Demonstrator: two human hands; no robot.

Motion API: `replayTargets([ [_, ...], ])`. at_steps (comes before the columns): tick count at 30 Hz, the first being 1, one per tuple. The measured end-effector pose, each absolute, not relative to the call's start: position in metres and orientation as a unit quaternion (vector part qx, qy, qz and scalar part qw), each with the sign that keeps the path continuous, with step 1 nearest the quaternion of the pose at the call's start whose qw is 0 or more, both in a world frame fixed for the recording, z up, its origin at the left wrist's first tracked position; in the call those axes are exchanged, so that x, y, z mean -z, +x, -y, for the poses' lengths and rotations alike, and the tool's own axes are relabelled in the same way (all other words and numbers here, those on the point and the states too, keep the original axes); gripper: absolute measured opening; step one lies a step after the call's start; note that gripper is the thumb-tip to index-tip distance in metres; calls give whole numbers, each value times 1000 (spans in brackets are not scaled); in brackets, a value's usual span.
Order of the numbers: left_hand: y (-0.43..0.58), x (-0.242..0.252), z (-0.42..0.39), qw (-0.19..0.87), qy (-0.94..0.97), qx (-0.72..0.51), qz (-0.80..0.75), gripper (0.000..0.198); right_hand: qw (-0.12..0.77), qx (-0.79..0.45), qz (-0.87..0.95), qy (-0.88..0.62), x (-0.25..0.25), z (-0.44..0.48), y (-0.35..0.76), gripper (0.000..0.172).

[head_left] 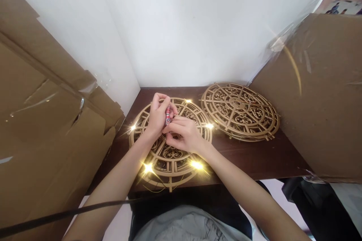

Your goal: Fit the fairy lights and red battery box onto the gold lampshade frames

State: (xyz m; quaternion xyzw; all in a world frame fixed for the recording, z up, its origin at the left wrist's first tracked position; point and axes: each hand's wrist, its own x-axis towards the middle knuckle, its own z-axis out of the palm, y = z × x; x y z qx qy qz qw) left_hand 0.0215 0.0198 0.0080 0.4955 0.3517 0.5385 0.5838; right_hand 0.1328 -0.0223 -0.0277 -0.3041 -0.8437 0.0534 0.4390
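Note:
My left hand is closed around a small red and silver battery, which stands nearly upright in the fingers. Close against its lower end, my right hand has its fingers curled in a pinch; whatever they grip is hidden. Both hands are over a round gold lattice ornament lying on the dark table. Several small yellow lights, one of them a bright light at the front left, glow around its ring. A thin wire loops out at its front edge.
Stacked round gold lattice ornaments lie at the back right of the dark brown table. Large cardboard boxes flank it, a left box and a right box. A white wall rises behind. A dark strap crosses the lower left.

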Motion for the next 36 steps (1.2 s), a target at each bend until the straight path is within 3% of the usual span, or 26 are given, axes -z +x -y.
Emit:
replayTargets([
  [36, 23, -10, -19, 597, 484, -533, -355, 17, 436, -65, 845, -303, 19, 25, 133, 14],
])
